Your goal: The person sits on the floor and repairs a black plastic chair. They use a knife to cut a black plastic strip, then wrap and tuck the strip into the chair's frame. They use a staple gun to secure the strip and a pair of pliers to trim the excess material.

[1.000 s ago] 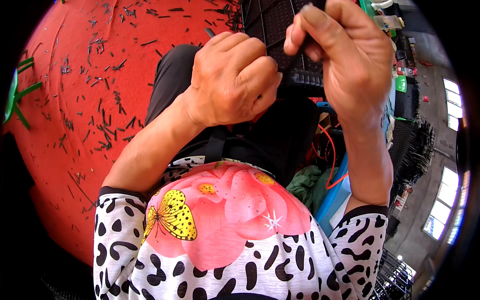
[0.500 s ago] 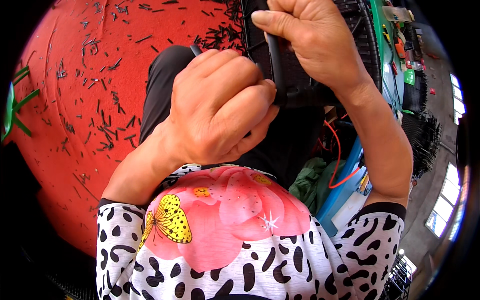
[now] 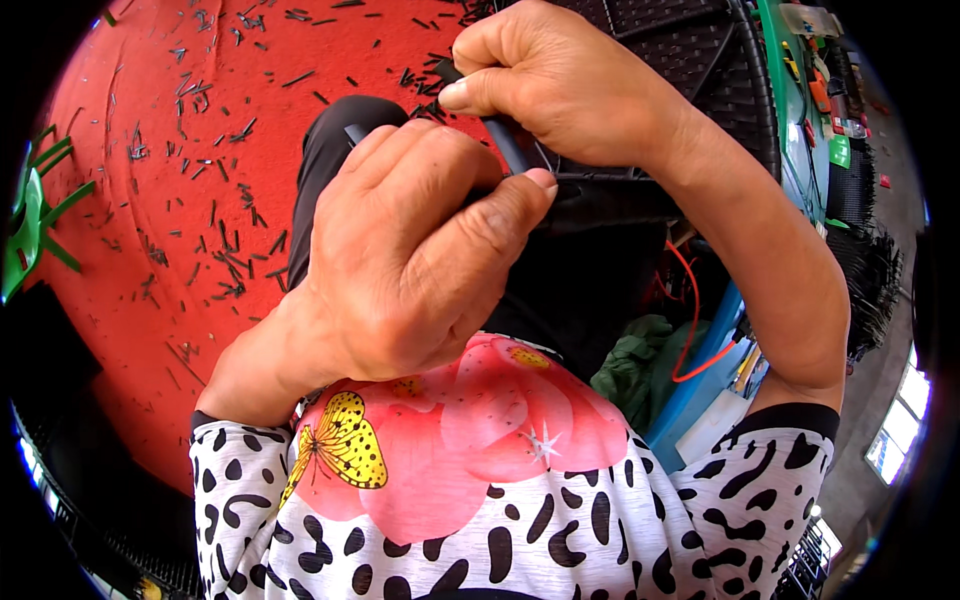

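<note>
My left hand [image 3: 400,250] is closed in a fist in front of my body, its thumb laid along the near end of a flat black strip [image 3: 508,146]. A dark grey tip [image 3: 355,132] pokes out past the knuckles; whether it belongs to the same strip is hidden. Above it, my right hand [image 3: 570,85] pinches the strip between thumb and curled forefinger, and a short dark end shows beyond the thumb. Directly beyond and beneath my right hand lies a black woven wicker piece [image 3: 650,45] with a wrapped rim, partly covered by my hand and forearm.
Red floor covering [image 3: 130,330] at left is strewn with short black strip offcuts [image 3: 235,280]. A green plastic object [image 3: 35,225] stands at the far left. At right are a green-edged table [image 3: 800,150] with tools, a blue container [image 3: 725,320], an orange cord [image 3: 690,300] and green cloth [image 3: 635,360].
My right hand has swung left and slightly down, bringing the strip from nearly upright to slanting left. My left hand has turned and come a little nearer to me, still closed.
</note>
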{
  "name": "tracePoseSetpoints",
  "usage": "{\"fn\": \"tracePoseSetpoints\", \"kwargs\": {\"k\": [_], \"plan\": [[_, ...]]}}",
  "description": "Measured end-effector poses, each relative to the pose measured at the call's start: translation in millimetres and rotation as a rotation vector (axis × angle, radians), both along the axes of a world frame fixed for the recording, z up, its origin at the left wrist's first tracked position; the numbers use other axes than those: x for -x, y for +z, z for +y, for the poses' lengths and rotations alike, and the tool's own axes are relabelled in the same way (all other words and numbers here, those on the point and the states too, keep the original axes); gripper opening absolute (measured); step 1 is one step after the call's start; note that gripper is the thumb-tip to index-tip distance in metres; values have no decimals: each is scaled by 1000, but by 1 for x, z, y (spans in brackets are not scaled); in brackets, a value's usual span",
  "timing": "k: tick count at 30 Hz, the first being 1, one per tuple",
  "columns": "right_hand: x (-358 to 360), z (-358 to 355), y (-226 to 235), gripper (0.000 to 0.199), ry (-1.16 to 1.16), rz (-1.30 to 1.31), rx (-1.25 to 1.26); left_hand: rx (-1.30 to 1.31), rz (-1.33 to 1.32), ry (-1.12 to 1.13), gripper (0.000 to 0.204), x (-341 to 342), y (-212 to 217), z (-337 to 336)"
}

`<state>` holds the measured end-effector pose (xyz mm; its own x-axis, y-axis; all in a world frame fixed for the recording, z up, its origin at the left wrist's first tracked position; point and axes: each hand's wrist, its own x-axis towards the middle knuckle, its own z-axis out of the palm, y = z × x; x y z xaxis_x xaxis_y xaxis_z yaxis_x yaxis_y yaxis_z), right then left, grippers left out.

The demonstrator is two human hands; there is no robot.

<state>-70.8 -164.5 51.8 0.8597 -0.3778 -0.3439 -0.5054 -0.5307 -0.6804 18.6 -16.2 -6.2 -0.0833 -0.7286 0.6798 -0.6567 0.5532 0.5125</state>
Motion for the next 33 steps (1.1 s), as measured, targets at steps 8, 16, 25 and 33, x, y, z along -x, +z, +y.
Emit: {"fn": "tracePoseSetpoints", "kwargs": {"k": [8,16,25,33], "plan": [[25,-9,1,34,187,-201,-287,8,14,2,33,1,-1,1],[32,-21,-5,12,563,-490,339,-11,32,-2,30,1,0,2],[27,-15,-17,11,315,-452,-93,-82,-5,-22,28,-4,5,7],[22,-13,-3,14,13,-77,-687,-152,62,-11,29,-1,6,12]]}}
